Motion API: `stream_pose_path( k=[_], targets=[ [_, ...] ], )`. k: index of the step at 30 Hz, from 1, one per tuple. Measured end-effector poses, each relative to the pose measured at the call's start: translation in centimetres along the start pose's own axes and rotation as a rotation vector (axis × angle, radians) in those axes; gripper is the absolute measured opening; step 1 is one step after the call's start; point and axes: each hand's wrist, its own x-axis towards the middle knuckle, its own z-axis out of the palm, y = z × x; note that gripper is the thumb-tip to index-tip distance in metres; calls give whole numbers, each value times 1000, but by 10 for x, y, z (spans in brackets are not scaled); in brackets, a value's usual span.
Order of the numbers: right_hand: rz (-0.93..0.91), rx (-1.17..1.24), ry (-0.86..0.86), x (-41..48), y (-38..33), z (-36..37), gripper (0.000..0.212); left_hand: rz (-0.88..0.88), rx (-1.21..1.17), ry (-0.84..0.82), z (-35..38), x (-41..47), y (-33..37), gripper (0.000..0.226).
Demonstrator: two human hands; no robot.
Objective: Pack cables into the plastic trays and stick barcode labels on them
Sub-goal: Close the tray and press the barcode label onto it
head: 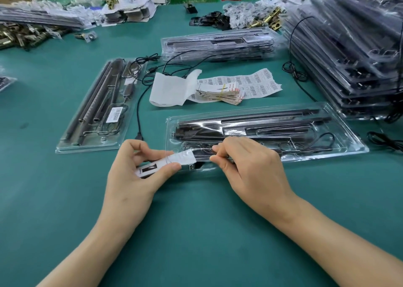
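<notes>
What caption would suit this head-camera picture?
Left hand pinches a label strip beside right hand, over a cable-packed plastic tray.

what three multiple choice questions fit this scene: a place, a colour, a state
1. Where do the white barcode label sheets lie?
A. on the table beyond the near clear plastic tray
B. inside that tray
C. on the floor
2. What colour is the flat table cover?
A. red
B. teal
C. white
3. What does the left hand do?
A. lies flat
B. pinches a white paper slip
C. holds scissors

1 A, sheets lie on the cover behind the tray; 2 B, teal all around; 3 B, thumb and fingers close on the slip.
</notes>
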Motion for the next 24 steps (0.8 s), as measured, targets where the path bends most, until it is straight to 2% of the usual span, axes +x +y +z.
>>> stream_pose_path(
  k=[5,9,13,18,22,24],
  targets=[
    [13,-10,4,0,1,1,20,-55,65,-8,6,1,1,59],
    [0,-39,5,0,1,1,20,71,283,-31,13,-2,0,66],
    [-8,-28,8,1,0,1,23,117,399,-29,7,-2,1,73],
    [-31,-42,6,1,1,0,22,148,510,-136,-18,-9,5,44],
    [-35,-38,9,1,1,0,22,109,467,-139,-26,-16,4,41],
    [-32,-36,6,1,1,-1,22,91,450,-148,-29,-17,2,32]
  ],
)
